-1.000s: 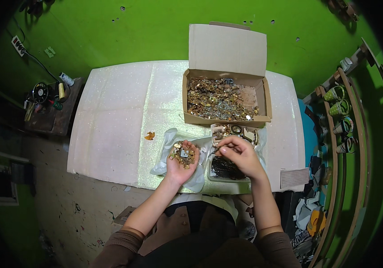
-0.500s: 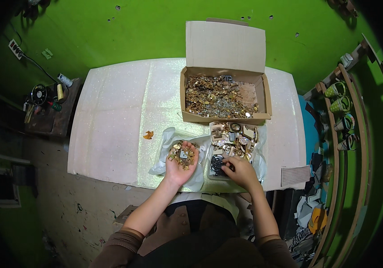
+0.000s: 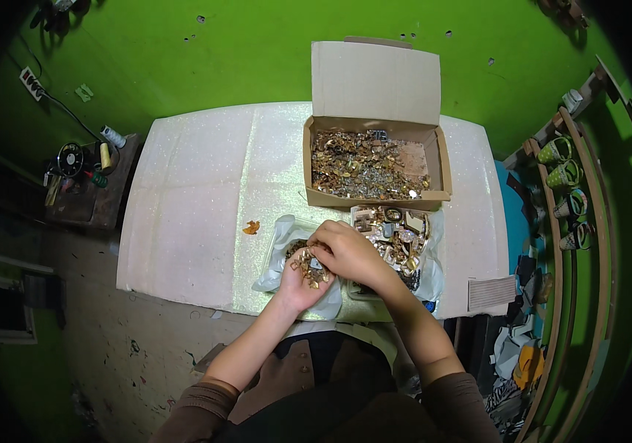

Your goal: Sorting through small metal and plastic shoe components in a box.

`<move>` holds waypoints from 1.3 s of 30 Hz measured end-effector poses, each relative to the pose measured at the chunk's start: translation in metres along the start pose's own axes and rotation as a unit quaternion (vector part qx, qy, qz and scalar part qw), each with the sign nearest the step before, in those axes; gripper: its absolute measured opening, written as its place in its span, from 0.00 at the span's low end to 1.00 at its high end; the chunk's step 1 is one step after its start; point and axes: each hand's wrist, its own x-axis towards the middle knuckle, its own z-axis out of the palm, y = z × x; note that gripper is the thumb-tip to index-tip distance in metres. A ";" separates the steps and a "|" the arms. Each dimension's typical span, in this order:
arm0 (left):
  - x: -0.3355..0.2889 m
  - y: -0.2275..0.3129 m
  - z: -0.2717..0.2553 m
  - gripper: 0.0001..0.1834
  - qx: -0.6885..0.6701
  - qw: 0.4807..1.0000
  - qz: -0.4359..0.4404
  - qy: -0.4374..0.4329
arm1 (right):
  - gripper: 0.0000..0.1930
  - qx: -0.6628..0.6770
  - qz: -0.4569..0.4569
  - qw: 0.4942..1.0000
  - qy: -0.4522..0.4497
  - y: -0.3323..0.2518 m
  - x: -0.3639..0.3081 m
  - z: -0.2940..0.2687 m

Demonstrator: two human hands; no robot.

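Cupping gold-toned pieces (image 3: 305, 266) on upturned, uncurled palm: left hand (image 3: 301, 291). Right hand (image 3: 347, 251) is touching them, pinch hidden, cannot tell. Appearing partway: pieces remaining, buckle-like fittings (image 3: 407, 240) lying nearby.

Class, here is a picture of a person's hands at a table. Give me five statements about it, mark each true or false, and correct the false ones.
1. The person's bare left hand, palm up, holds small gold-coloured pieces. True.

2. The brown rectangular cardboard box has its lid closed. False: its pale flat lid stands open, and many small pieces show inside.

3. The person's bare right hand is inside that box. False: it is at the left hand, its fingers over the pieces in the palm.

4. A bright green wall rises behind the table. True.

5. The small orange-brown, irregular flat piece lies on the whitish, glittery table covering, to the left of both hands. True.
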 end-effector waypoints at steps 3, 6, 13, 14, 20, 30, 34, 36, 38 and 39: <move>0.001 0.002 -0.002 0.12 0.028 1.000 -0.007 0.005 | 0.08 -0.014 -0.005 0.999 -0.044 -0.003 0.004 -0.004; 0.002 0.001 0.000 0.13 0.037 0.999 -0.009 0.012 | 0.07 -0.026 -0.028 0.999 -0.007 0.001 0.004 -0.001; 0.004 -0.001 -0.003 0.16 0.033 0.999 0.000 -0.017 | 0.10 -0.044 -0.078 0.993 -0.071 -0.008 0.006 -0.008; 0.002 -0.002 0.000 0.17 0.030 1.000 0.007 -0.003 | 0.10 -0.044 -0.082 0.993 -0.073 -0.010 0.007 -0.006; -0.006 -0.003 0.005 0.15 0.008 1.000 0.012 -0.013 | 0.07 -0.084 -0.184 0.979 -0.041 -0.023 0.008 0.005; -0.002 -0.002 -0.003 0.16 -0.016 0.999 0.039 -0.031 | 0.09 -0.085 -0.292 0.953 -0.001 -0.025 0.003 -0.003; 0.004 -0.001 -0.005 0.14 -0.001 0.999 0.046 -0.018 | 0.05 -0.003 -0.271 0.958 0.095 -0.026 -0.007 -0.002; 0.005 -0.002 -0.001 0.14 0.001 0.999 0.047 -0.015 | 0.05 0.214 -0.088 0.963 0.136 -0.018 -0.018 -0.003; 0.004 -0.002 0.005 0.10 -0.058 0.997 0.030 0.033 | 0.04 0.308 0.014 0.938 0.160 0.010 -0.026 -0.004; 0.003 -0.002 0.006 0.10 -0.059 0.997 0.030 0.034 | 0.04 0.339 0.053 0.922 0.179 0.021 -0.028 -0.008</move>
